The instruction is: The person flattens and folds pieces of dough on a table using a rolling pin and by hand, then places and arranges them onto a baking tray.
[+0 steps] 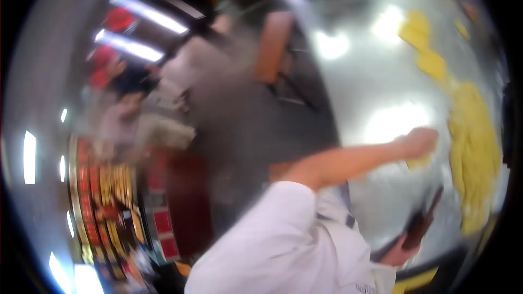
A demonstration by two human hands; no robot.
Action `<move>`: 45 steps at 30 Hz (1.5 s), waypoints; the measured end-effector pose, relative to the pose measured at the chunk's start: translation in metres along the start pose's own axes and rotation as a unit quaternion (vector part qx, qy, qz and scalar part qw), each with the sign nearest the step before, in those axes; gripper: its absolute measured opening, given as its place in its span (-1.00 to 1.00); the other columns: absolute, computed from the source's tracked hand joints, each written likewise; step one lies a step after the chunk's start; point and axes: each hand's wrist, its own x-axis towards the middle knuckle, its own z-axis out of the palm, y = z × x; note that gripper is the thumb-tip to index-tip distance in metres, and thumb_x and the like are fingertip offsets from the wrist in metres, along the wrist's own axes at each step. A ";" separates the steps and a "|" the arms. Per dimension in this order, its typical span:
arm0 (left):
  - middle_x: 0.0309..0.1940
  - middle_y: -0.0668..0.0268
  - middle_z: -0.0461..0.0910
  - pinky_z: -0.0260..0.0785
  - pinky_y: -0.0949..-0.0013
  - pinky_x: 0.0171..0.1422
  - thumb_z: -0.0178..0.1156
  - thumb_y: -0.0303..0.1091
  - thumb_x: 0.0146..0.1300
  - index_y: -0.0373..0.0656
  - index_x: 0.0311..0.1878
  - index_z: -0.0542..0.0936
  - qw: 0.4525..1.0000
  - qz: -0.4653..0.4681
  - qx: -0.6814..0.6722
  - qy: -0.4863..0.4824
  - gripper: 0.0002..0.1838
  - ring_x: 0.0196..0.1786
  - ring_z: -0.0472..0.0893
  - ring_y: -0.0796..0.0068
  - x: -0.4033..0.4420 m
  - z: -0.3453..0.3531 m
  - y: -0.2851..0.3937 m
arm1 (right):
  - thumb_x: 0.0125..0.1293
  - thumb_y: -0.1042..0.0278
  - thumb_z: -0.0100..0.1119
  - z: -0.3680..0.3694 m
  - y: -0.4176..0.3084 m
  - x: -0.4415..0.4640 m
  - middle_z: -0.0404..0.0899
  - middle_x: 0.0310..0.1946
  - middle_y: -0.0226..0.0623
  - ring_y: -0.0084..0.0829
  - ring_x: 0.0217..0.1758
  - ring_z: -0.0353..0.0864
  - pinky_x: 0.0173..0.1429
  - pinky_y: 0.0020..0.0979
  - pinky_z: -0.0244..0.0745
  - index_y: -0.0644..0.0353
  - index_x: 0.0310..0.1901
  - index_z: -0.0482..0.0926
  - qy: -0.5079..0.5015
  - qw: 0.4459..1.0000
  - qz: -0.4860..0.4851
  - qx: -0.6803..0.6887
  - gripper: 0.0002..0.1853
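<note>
My left arm reaches across the shiny metal table (359, 65). My left hand (422, 142) is closed, with a small piece of yellow dough (419, 161) showing at its fingers. Lower down, my right hand (403, 251) grips a long dark-brown tool (420, 226) whose exact kind is blurred. Its dark shadow or reflection falls on the metal beside it. Along the table's far side lies a large lumpy yellow sheet of dough (473, 158). Smaller flat yellow pieces (422, 43) continue farther along the table. Motion blur hides the finger details.
The view is tilted and smeared. An orange-topped stool (274, 43) stands on the dark floor beside the table. People in red caps (120, 19) are off to the left. Shelves of red and yellow goods (106, 196) and a dark-red block (188, 201) appear at lower left.
</note>
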 end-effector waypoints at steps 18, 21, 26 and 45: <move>0.62 0.02 0.26 0.17 -0.06 0.68 0.48 0.11 0.18 -0.28 0.59 0.27 0.879 0.294 0.140 -0.350 0.05 0.65 0.24 -0.10 -0.101 -0.041 0.086 | 0.19 0.13 0.60 -0.020 -0.047 0.011 0.75 0.08 -0.10 -0.05 0.16 0.74 0.22 -0.16 0.60 0.08 0.31 0.54 0.044 0.992 0.116 0.027 -0.32; 0.64 0.00 0.21 0.10 -0.06 0.72 0.38 0.23 0.24 -0.32 0.59 0.25 0.867 0.304 0.166 -0.357 0.06 0.67 0.19 -0.11 -0.103 -0.022 0.082 | 0.14 0.11 0.62 -0.015 -0.037 0.009 0.76 0.03 -0.13 -0.06 0.11 0.75 0.17 -0.17 0.61 0.07 0.29 0.56 0.055 0.993 0.102 0.002 -0.31; 0.64 -0.03 0.19 0.02 -0.12 0.73 0.34 0.17 0.35 -0.33 0.59 0.24 0.873 0.282 0.188 -0.351 -0.02 0.67 0.16 -0.16 -0.114 -0.015 0.090 | 0.08 0.10 0.65 -0.009 -0.031 0.009 0.77 -0.01 -0.15 -0.04 0.08 0.75 0.12 -0.16 0.62 0.04 0.27 0.57 0.081 0.993 0.086 -0.017 -0.29; 0.62 -0.21 0.16 -0.05 -0.26 0.71 0.39 0.25 0.26 -0.47 0.59 0.17 0.956 0.121 0.196 -0.183 0.14 0.68 0.12 -0.27 -0.122 0.011 0.094 | 0.14 0.12 0.64 -0.010 -0.059 0.013 0.77 0.03 -0.14 -0.09 0.08 0.77 0.15 -0.19 0.62 0.07 0.29 0.55 0.065 0.992 0.105 -0.009 -0.30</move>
